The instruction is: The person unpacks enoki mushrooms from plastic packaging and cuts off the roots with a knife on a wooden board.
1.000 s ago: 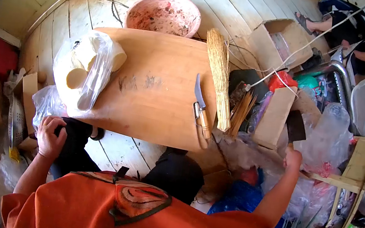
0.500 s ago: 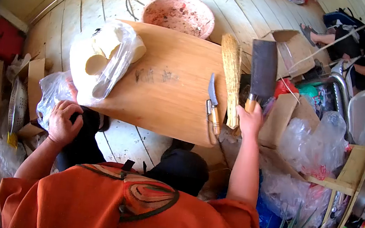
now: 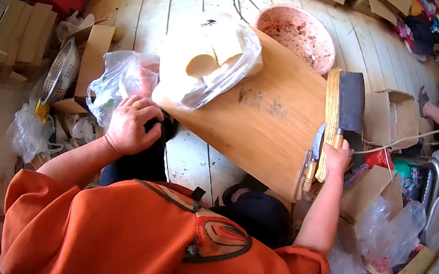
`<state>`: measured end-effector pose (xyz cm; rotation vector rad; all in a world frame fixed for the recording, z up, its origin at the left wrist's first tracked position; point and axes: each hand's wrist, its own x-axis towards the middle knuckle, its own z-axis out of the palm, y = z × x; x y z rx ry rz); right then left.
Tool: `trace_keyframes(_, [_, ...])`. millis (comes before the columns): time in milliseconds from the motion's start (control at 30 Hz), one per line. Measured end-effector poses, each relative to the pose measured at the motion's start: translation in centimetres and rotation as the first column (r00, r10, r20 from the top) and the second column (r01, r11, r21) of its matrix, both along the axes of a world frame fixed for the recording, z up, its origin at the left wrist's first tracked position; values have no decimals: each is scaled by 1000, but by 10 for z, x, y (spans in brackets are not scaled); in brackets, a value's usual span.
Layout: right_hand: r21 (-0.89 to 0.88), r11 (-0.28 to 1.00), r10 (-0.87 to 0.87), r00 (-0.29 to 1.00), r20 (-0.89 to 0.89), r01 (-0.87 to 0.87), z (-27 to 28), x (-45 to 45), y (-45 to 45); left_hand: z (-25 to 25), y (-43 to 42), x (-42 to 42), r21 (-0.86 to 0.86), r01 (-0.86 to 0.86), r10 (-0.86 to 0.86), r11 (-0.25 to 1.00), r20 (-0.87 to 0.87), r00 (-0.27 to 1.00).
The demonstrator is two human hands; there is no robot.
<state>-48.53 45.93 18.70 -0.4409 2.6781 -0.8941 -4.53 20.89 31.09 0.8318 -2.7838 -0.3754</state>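
My right hand [image 3: 337, 157] is closed around the wooden handle of a cleaver [image 3: 351, 103], its broad dark blade upright beside a straw brush [image 3: 329, 119] at the right edge of the wooden board [image 3: 268, 116]. A curved knife [image 3: 318, 143] and a peeler-like tool [image 3: 302, 175] lie on the board just left of that hand. My left hand [image 3: 135, 124] rests on my left knee with fingers curled, nothing visible in it. Near it are a clear plastic bag [image 3: 120, 79] and, on the board, a bag of pale, thick cut pieces [image 3: 203, 65].
A stained pink basin [image 3: 296, 38] stands behind the board. At left are a metal colander [image 3: 61, 72] and cardboard pieces [image 3: 25, 31]. An open carton [image 3: 392, 114], plastic bags [image 3: 396, 226] and a wooden rack [image 3: 409, 273] stand at right. Another person's leg [image 3: 437, 113] shows far right.
The cleaver has come up from the right, held in my right hand, to the board's right edge. The view has turned left. My left hand has stayed on the knee.
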Motion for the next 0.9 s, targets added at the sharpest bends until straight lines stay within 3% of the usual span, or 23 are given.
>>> trace_keyframes(67, [15,1000,-9,998,66,8,11,3,-4,1,-1,3,0,-11,11,1000,-6,1000])
trace_keyframes(167, [30,999,-29,990,-135,33,-14,-8,20,0,-5,9,14,1,-1,1000,2,1000])
trace_keyframes(267, [-77,988,-139,986,-90,132,36,28,19,4,-7,10,59,-25,23,998,46,999])
trace_keyframes(333, [-240,961,-148,989,-27,138,52,42,29,12,-14,6,142,-48,38,989,70,997])
trace_keyframes(367, [-531,837,-117,991,65,134,40,41,38,17,-23,-1,149,-32,32,988,1,999])
trace_keyframes(400, [-535,833,-128,990,59,140,48,49,39,23,-34,-9,156,-14,25,988,-68,997])
trace_keyframes(467, [-619,766,-88,982,165,173,79,73,38,32,-61,-27,43,154,-149,987,-98,984])
trace_keyframes(533, [-720,672,25,966,258,175,109,105,30,25,-84,-48,-167,281,-285,945,-4,958])
trace_keyframes(600, [-871,457,218,926,307,182,130,132,21,8,-103,-70,-253,322,-261,912,247,933])
trace_keyframes(667, [-889,434,288,913,289,145,161,169,-4,-12,-120,-84,-296,371,-250,880,377,892])
trace_keyframes(733, [-877,448,288,902,322,170,150,181,-12,-21,-130,-89,-270,412,-297,870,381,876])
trace_keyframes(800, [-829,456,138,894,426,325,115,185,-14,-19,-131,-97,-242,454,-343,858,387,856])
trace_keyframes(867, [-744,544,-34,897,442,387,86,194,-11,-3,-127,-104,-122,421,-318,899,478,818])
trace_keyframes(900, [-701,578,-46,874,483,418,79,201,-8,-4,-127,-108,-158,436,-313,886,489,814])
